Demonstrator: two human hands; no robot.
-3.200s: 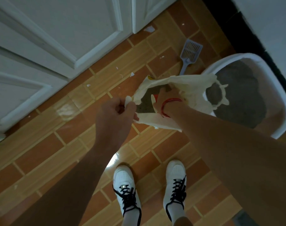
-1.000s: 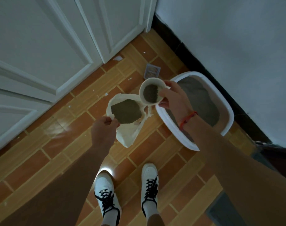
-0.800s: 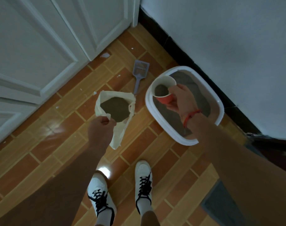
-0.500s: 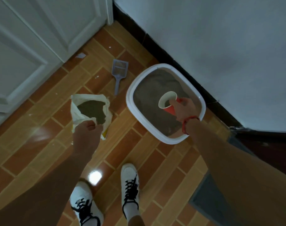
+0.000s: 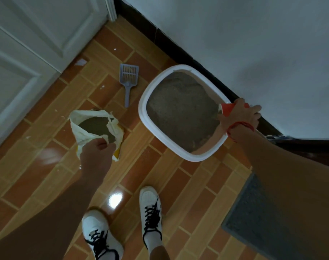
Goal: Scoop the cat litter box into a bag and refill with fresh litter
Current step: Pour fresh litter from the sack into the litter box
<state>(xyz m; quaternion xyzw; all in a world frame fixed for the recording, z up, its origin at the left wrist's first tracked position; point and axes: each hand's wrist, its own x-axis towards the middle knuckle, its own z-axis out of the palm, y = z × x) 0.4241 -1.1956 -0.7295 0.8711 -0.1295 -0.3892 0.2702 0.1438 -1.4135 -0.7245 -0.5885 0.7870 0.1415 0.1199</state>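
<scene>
A white litter box [image 5: 144, 117] holding grey litter stands on the tiled floor against the wall. My right hand [image 5: 240, 115] grips a red paper cup [image 5: 227, 109] tipped on its side over the box's right rim, mouth facing the litter. To the left, my left hand [image 5: 97, 152] pinches the edge of an open cream bag [image 5: 81, 132] with grey litter showing inside. A grey-blue slotted scoop [image 5: 128, 79] lies on the floor between bag and box, further from me.
White panelled doors [image 5: 38, 34] fill the upper left. A pale wall with a dark skirting [image 5: 178, 53] runs behind the box. A dark grey mat [image 5: 250, 212] lies at the lower right. My two white shoes [image 5: 150, 207] stand below. Small white scraps dot the tiles.
My right hand carried the cup from the bag over to the box's right rim and tipped it on its side. My left hand kept holding the bag's edge.
</scene>
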